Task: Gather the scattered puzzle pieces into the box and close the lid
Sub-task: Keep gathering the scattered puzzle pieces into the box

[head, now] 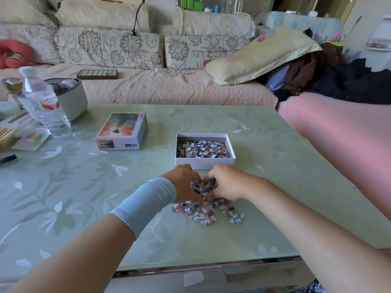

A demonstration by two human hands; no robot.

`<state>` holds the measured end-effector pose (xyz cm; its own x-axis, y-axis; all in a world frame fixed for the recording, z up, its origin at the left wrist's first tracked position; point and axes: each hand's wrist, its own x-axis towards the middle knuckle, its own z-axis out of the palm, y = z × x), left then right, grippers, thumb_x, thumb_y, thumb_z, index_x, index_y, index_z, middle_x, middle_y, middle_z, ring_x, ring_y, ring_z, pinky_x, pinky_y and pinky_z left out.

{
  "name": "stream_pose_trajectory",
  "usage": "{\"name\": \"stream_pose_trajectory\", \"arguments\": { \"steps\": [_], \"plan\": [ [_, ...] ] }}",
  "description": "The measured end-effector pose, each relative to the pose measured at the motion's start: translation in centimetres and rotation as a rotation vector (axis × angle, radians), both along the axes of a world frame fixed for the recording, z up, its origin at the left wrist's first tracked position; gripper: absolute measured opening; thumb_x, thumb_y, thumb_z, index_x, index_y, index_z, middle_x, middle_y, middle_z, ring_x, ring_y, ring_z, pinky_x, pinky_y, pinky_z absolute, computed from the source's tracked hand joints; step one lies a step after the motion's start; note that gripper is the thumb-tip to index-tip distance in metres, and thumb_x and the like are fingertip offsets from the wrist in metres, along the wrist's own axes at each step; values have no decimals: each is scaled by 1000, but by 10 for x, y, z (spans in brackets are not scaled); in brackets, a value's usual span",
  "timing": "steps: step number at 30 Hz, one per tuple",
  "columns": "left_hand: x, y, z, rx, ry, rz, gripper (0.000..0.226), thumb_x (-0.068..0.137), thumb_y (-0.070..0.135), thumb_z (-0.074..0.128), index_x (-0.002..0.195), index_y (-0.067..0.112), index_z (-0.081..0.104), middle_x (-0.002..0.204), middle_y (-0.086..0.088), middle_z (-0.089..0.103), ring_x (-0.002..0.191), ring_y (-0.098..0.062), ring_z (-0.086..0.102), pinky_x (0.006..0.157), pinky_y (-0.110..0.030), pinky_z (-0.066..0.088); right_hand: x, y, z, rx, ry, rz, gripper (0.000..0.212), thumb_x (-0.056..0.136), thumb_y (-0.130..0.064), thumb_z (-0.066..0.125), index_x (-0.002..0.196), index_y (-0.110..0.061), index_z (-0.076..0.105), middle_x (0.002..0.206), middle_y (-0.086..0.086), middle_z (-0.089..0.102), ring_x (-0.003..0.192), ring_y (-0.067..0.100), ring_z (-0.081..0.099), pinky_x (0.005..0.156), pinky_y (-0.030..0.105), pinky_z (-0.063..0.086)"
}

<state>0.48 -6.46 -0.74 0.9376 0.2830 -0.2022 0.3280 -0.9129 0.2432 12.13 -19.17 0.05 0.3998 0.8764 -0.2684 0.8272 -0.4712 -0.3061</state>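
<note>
Small, knobbly puzzle pieces [204, 213] in red, grey and white lie heaped on the table just in front of the white cardboard box [205, 162], itself partly filled. The left hand [185, 182] and right hand [225, 183] curl together round a clump of them. The printed lid [122, 130] sits apart to the left across the glossy leaf-patterned table [84, 187].

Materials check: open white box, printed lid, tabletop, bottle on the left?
Open white box: matte white cardboard by the look, thin flat walls, no shine.
Printed lid: cardboard too, probably with a slightly glossy printed wrap.
Tabletop: smooth and reflective, likely glass or clear cover over a leaf pattern.
Bottle: clear thin plastic, see-through, ribbed.
</note>
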Motion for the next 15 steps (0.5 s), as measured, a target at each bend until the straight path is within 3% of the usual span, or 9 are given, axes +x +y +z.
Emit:
{"name": "stream_pose_trajectory", "arguments": {
  "steps": [3, 7, 10, 12, 15],
  "plan": [
    [2, 3, 0, -48, -43, 13, 39, 80, 42, 70, 117, 29, 64, 116, 3, 57, 97, -16, 55, 88, -28, 48, 2, 4, -2, 50, 39, -30, 26, 79, -25, 78, 105, -26, 74, 106, -4, 69, 90, 17, 65, 78, 33, 56],
    [3, 13, 0, -159, -89, 67, 20, 80, 31, 74, 100, 31, 71, 102, 11, 67, 84, -10, 59, 80, -22, 50, 7, 7, 1, 80, -4, -16, 23, 82, -16, 75, 103, -24, 76, 106, -9, 71, 89, 9, 60, 74, 19, 45],
    [3, 20, 4, -224, -124, 96, 17, 79, 26, 76, 95, 30, 74, 88, 15, 68, 78, -7, 61, 74, -17, 48, 12, 10, 10, 99, -8, -20, 20, 78, -22, 79, 98, -25, 77, 84, -18, 66, 77, 7, 60, 59, 12, 39],
    [4, 24, 9, -235, -158, 98, 16, 79, 24, 75, 93, 31, 74, 84, 15, 66, 76, -6, 61, 74, -17, 49, 16, 12, 18, 140, 41, -54, 17, 78, -22, 80, 95, -24, 78, 77, -18, 65, 68, 13, 67, 55, 14, 46],
    [12, 31, 23, -271, -290, 131, 15, 80, 23, 75, 93, 28, 74, 81, 13, 67, 70, -3, 60, 74, -16, 48, 23, 16, 33, 245, 103, -127, 13, 78, -20, 81, 90, -25, 76, 77, -10, 69, 58, 15, 69, 63, 27, 56]
  ]
}}
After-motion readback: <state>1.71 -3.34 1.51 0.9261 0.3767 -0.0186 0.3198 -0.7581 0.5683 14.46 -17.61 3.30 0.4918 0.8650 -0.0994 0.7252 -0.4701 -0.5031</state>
